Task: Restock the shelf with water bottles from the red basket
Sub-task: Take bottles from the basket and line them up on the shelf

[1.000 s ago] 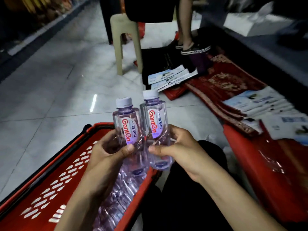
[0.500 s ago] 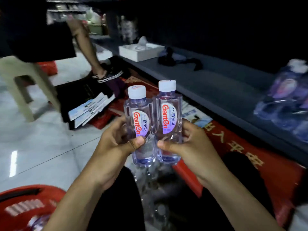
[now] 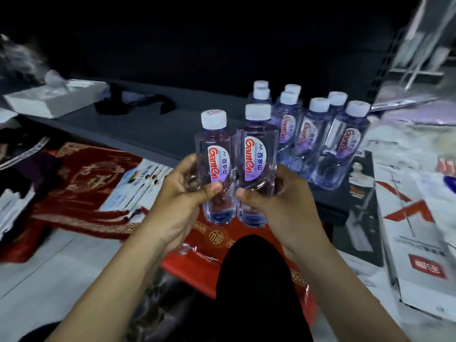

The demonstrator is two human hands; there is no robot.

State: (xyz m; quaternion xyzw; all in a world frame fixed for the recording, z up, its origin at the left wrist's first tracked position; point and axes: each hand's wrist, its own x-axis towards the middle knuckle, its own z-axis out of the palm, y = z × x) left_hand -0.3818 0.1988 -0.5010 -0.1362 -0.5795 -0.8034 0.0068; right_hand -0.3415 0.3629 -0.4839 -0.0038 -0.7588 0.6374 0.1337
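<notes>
The shelf [image 3: 148,127] has bare room left of the standing bottles [image 3: 320,134], with a hard front edge to clear. My left hand [image 3: 182,193] curls round one bottle [image 3: 217,154], my right hand [image 3: 281,196] round the other bottle [image 3: 257,149], both gripped low, sides touching. The risk, as I judge it, is knocking the row over or a bottle slipping; the red basket is out of view
</notes>
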